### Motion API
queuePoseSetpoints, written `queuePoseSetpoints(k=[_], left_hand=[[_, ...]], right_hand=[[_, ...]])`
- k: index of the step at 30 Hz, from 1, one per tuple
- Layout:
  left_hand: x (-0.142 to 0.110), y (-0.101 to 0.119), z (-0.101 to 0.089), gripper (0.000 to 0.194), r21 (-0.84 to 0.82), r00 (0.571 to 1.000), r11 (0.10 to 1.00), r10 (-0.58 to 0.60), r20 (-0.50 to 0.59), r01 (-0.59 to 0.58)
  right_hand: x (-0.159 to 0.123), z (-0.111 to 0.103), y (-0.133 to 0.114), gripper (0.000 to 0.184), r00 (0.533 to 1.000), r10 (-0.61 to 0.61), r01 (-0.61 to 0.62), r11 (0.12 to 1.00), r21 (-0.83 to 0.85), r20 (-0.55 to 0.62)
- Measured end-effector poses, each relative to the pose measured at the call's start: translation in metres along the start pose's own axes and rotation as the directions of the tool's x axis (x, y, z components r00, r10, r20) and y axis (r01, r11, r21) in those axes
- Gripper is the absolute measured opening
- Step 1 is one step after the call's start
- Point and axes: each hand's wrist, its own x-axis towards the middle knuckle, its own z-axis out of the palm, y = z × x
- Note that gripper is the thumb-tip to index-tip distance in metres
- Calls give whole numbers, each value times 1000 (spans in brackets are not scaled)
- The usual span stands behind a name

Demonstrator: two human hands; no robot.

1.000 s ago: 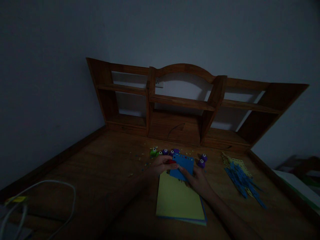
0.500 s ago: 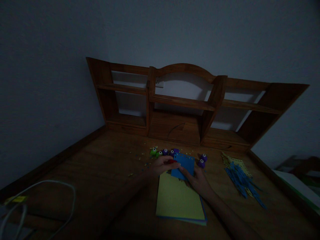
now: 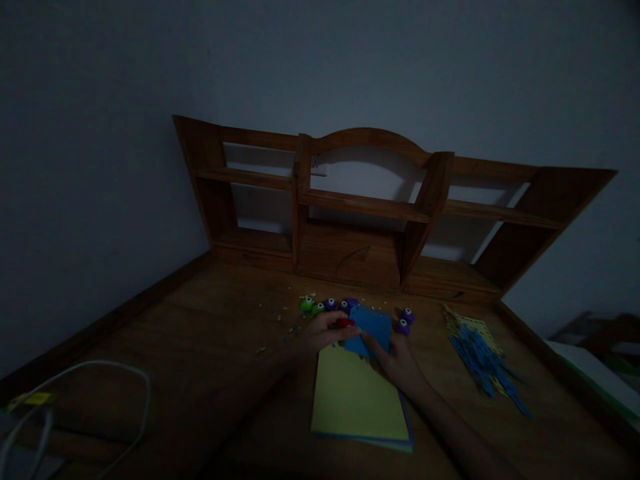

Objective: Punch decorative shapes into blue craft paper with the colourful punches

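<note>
My left hand [image 3: 323, 332] is closed around a small red paper punch [image 3: 345, 323], set at the left edge of a blue paper sheet [image 3: 373, 327]. The fingers of my right hand [image 3: 400, 363] pinch that sheet near its lower right. Small notches or holes seem to run along the sheet's top edge, though the dim light blurs them. Below both hands lies a stack of coloured paper [image 3: 360, 400] with a yellow sheet on top. Just beyond my left hand stand green punches [image 3: 307, 305] and purple punches [image 3: 330, 304]; two more purple punches [image 3: 404, 322] sit to the right.
Tiny paper bits [image 3: 285, 309] are scattered over the wooden desk [image 3: 240, 313]. On the right lie cut blue strips [image 3: 483, 360] and a perforated yellow sheet [image 3: 485, 331]. A wooden shelf unit [image 3: 350, 257] stands at the back. A white cable [image 3: 100, 363] curves at lower left.
The blue sheet has shifted slightly to the right against the red punch. Both hands stay in nearly the same place and keep their hold.
</note>
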Motion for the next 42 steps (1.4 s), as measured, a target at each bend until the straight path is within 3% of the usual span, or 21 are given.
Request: queuePoseSetpoints(k=[8, 15, 18, 21, 24, 29, 32, 37, 42], left_hand=[[7, 2, -3, 47, -170, 989, 985, -53, -137, 29], [12, 2, -13, 47, -350, 947, 935, -154, -283, 48], [14, -4, -16, 46, -471, 958, 882, -148, -248, 15], [12, -7, -20, 45, -626, 990, 779, -110, -86, 32], [8, -5, -25, 44, -761, 996, 643, -69, 61, 92], [1, -1, -33, 39, -895, 997, 439, -44, 69, 81], [-1, 0, -36, 37, -927, 997, 373, -66, 26, 49], [-2, -3, -40, 43, -929, 990, 369, -121, -69, -20], [1, -5, -40, 46, -860, 984, 508, -119, -135, -56]], right_hand=[[1, -3, 6, 42, 997, 49, -51, 998, -31, -66], [3, -3, 6, 39, 995, 31, -30, 1000, 9, -99], [3, -3, 4, 41, 994, 32, -31, 999, 12, -104], [2, -4, 1, 40, 994, 55, -54, 998, 16, -94], [2, -4, 2, 41, 995, 53, -52, 999, 15, -87], [2, -2, 7, 42, 994, 44, -48, 998, -38, -97], [1, -2, 6, 43, 995, 36, -40, 998, -44, -98], [1, -2, 6, 42, 994, 43, -47, 998, -45, -99], [2, -1, 9, 42, 994, 37, -42, 998, -51, -99]])
